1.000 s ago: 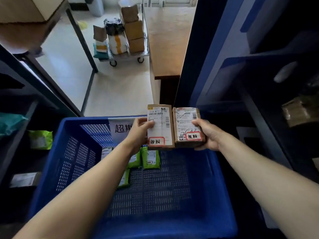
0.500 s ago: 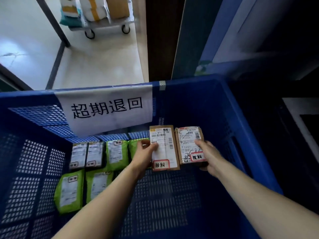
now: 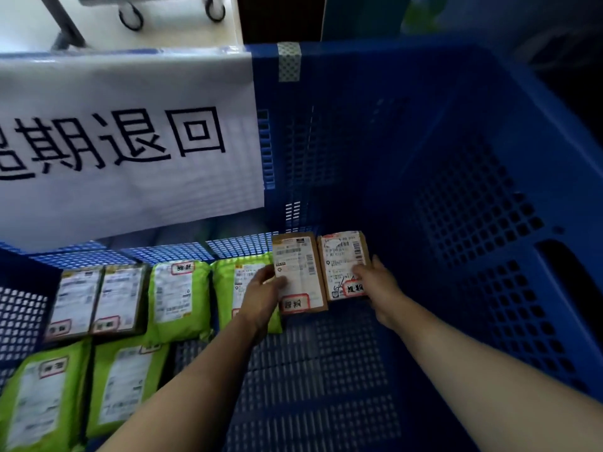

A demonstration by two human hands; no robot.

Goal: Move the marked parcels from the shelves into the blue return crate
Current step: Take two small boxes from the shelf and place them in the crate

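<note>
- Both hands reach down inside the crate, each holding one box. The left hand point(image 3: 261, 295) pinches the left brown parcel point(image 3: 298, 272) at its left edge, thumb on the label. The right hand point(image 3: 378, 285) grips the right brown parcel point(image 3: 342, 256) from its right side, thumb across the face.
- The blue crate point(image 3: 456, 190) surrounds everything, and its perforated floor lies bare on the near right.
- A white paper sign point(image 3: 130, 141) hangs over the far wall on the left, apparently naming what the crate is for.
- Green parcels point(image 3: 179, 295) lie flat with labels up in rows on the left. The brown pair, edges touching, is held just right of the far row, seemingly to extend it.
- Whether the pair rests on the floor cannot be told.
- Red-bordered marks point(image 3: 295, 303) face up at the near ends, probably so they stay readable.
</note>
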